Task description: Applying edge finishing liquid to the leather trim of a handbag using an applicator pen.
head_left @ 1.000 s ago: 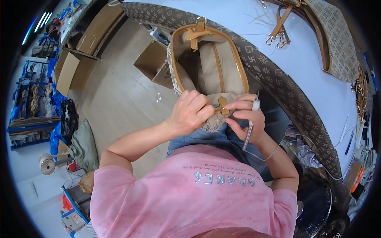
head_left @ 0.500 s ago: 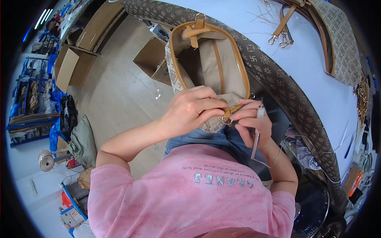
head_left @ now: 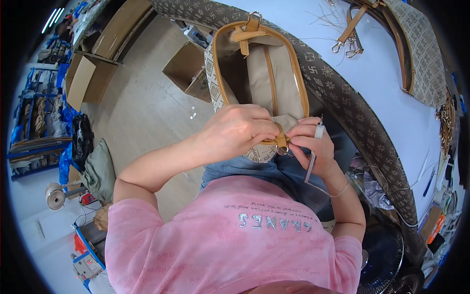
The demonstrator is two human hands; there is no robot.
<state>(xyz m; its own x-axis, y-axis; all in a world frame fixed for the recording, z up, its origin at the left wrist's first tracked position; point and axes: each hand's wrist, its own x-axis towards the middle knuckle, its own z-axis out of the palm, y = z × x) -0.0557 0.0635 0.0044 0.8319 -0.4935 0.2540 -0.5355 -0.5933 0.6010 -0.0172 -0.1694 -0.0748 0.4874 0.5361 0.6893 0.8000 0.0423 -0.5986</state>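
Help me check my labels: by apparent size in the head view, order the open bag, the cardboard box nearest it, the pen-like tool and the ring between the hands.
1. Open bag
2. Cardboard box, farther from the camera
3. Pen-like tool, partly hidden by the right hand
4. Ring

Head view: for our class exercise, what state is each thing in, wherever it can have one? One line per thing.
Handbag: unzipped, mouth open
Left hand: pinching the tan tab
Right hand: fingertips at the tab, holding the pen-like tool
Pen-like tool: tilted, cord trailing
Cardboard box: on the floor, open
Ceiling lights: lit
Fan: cannot tell whether running
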